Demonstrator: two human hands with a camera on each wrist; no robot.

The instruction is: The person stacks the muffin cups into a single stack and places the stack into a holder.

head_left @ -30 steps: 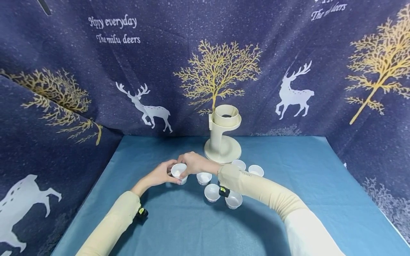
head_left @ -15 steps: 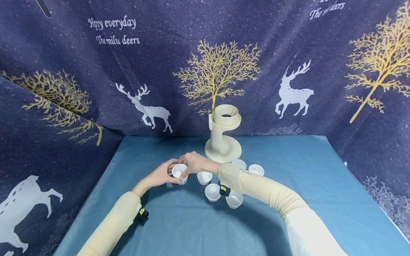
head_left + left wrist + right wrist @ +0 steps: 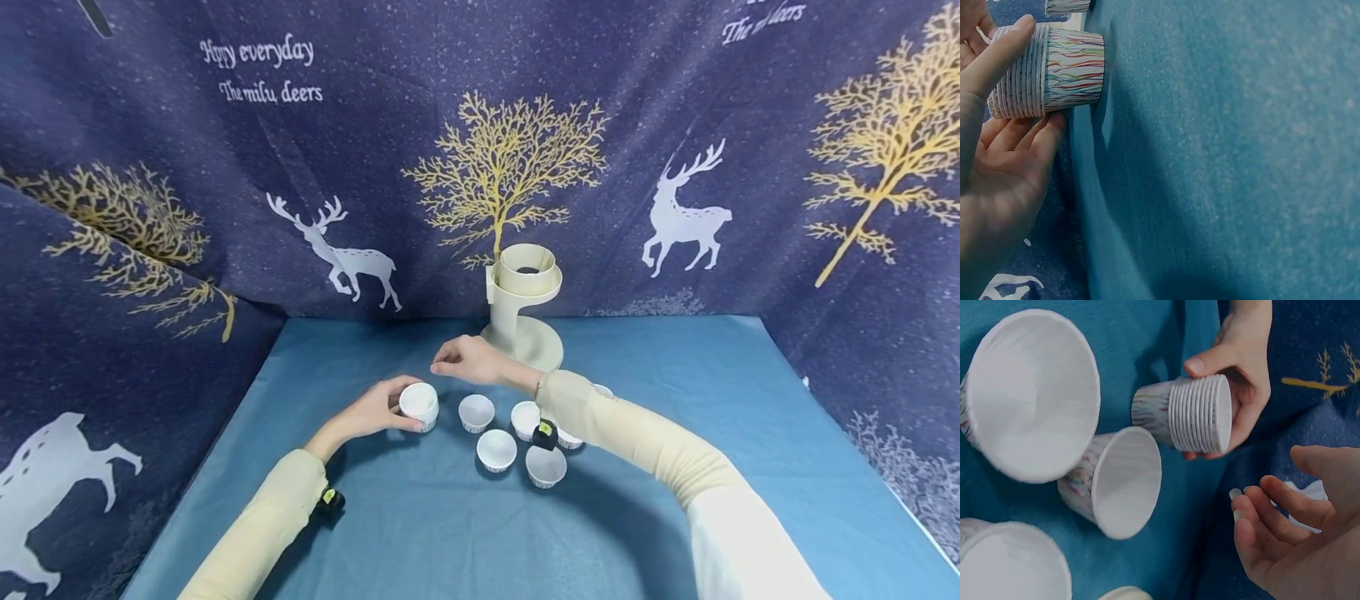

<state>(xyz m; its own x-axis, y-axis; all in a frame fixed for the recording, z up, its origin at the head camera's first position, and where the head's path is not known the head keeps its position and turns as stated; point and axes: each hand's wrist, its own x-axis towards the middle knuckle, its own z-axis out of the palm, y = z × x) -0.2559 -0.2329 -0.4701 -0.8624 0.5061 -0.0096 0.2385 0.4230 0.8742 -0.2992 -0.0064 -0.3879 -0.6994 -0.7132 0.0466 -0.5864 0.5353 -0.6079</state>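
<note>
My left hand (image 3: 375, 407) grips a nested stack of paper cups (image 3: 418, 403), thumb on the near side and fingers round the far side. In the left wrist view the stack (image 3: 1054, 69) shows many white rims and a wall printed with wavy coloured lines; its base is close over the blue cloth. My right hand (image 3: 476, 361) holds nothing and hovers beyond the stack, to its right, with fingers loosely bent and thumb apart in the right wrist view. A single paper cup (image 3: 476, 414) stands upright just right of the stack.
Several more white cups stand singly right of centre, among them a front cup (image 3: 546, 468) and one beside it (image 3: 497, 451); the right sleeve partly covers others. Behind them rises a cream stand (image 3: 528, 287) with a ring-shaped top. A dark printed curtain (image 3: 480, 58) hangs behind the table.
My right hand has let go of the stack and moved up and to the right. My left hand keeps its hold in nearly the same place.
</note>
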